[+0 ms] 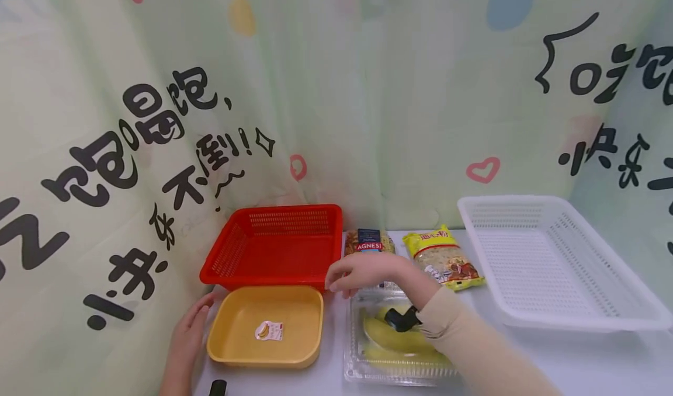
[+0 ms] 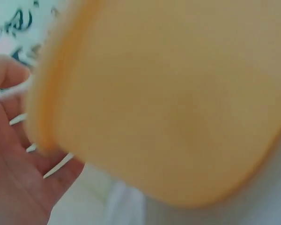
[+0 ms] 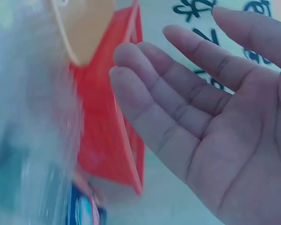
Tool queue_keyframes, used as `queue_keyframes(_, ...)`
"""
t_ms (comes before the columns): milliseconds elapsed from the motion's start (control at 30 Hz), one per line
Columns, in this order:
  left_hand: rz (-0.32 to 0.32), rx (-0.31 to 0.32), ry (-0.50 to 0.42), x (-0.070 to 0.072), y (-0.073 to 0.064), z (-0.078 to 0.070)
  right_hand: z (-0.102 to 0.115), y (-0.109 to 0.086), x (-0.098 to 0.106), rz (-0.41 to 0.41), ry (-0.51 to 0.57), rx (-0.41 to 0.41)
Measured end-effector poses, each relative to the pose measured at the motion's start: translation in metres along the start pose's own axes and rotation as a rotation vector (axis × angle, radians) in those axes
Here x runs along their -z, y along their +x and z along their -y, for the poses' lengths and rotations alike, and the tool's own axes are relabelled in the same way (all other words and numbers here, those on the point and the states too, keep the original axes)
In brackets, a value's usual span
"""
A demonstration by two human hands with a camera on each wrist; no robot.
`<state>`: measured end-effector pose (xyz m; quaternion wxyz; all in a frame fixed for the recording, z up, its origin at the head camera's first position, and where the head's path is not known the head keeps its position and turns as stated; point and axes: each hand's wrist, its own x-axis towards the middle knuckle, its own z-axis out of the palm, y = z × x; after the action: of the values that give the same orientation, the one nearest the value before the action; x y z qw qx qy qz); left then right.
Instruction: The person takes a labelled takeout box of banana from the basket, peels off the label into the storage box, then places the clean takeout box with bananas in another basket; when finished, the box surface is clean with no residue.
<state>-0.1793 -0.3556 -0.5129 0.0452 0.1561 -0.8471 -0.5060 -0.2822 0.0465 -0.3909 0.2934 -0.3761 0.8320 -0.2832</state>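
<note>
A shallow yellow tray [image 1: 291,343] with a small banana sticker stands before the person, just in front of a red basket [image 1: 294,261]. My left hand [image 1: 189,332] is beside the tray's left wall, fingers loosely extended; in the left wrist view its fingers lie right at the tray's [image 2: 168,103] edge. Over the table, near the red basket's front right corner, hovers my right hand [image 1: 368,269], fingers slightly bent with nothing in them. Below that wrist sits a clear lidded plastic box [image 1: 363,372] with bananas [image 1: 391,334] inside. The right wrist view shows the bare palm [image 3: 225,136].
Behind the right hand lies an AGNESI pasta bag [image 1: 370,241], partly hidden. A yellow-topped food packet [image 1: 441,259] is to its right. A large white basket [image 1: 547,256] stands at the far right. A printed curtain [image 1: 399,110] hangs close behind everything.
</note>
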Motion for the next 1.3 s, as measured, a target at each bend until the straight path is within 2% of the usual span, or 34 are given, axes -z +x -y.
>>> queue_keyframes(100,-0.061,-0.074,0.127,-0.001,-0.008,-0.014,-0.013,-0.028,0.004,-0.051,0.011,0.011)
queue_keyframes(200,-0.151,-0.189,0.240,-0.010,-0.017,-0.033,-0.026,-0.056,0.004,-0.116,0.003,0.022)
queue_keyframes(267,-0.196,-0.256,0.271,-0.018,-0.024,-0.048,-0.034,-0.075,0.002,-0.171,-0.008,0.015)
queue_keyframes(333,-0.209,-0.300,0.265,-0.028,-0.029,-0.061,-0.042,-0.092,-0.002,-0.234,-0.014,0.015)
queue_keyframes(467,-0.144,-0.392,0.175,-0.055,-0.039,-0.083,-0.058,-0.121,-0.011,-0.389,0.011,0.003)
queue_keyframes(567,-0.034,-0.450,0.079,-0.080,-0.048,-0.096,-0.067,-0.140,-0.020,-0.517,0.043,-0.020)
queue_keyframes(700,0.142,-0.455,-0.004,-0.116,-0.058,-0.112,-0.077,-0.156,-0.033,-0.662,0.081,-0.063)
queue_keyframes(733,0.177,-0.464,-0.027,-0.126,-0.060,-0.114,-0.079,-0.158,-0.038,-0.689,0.094,-0.077)
queue_keyframes(867,0.292,-0.430,-0.090,-0.156,-0.068,-0.120,-0.091,-0.162,-0.057,-0.785,0.084,-0.082)
queue_keyframes(1000,0.326,-0.310,-0.179,-0.179,-0.074,-0.124,-0.102,-0.163,-0.070,-0.842,0.116,-0.121)
queue_keyframes(1133,0.310,-0.273,-0.274,-0.198,-0.078,-0.126,-0.110,-0.163,-0.078,-0.861,0.186,-0.170)
queue_keyframes(1300,0.299,-0.217,-0.336,-0.218,-0.080,-0.120,-0.116,-0.161,-0.086,-0.858,0.315,-0.202)
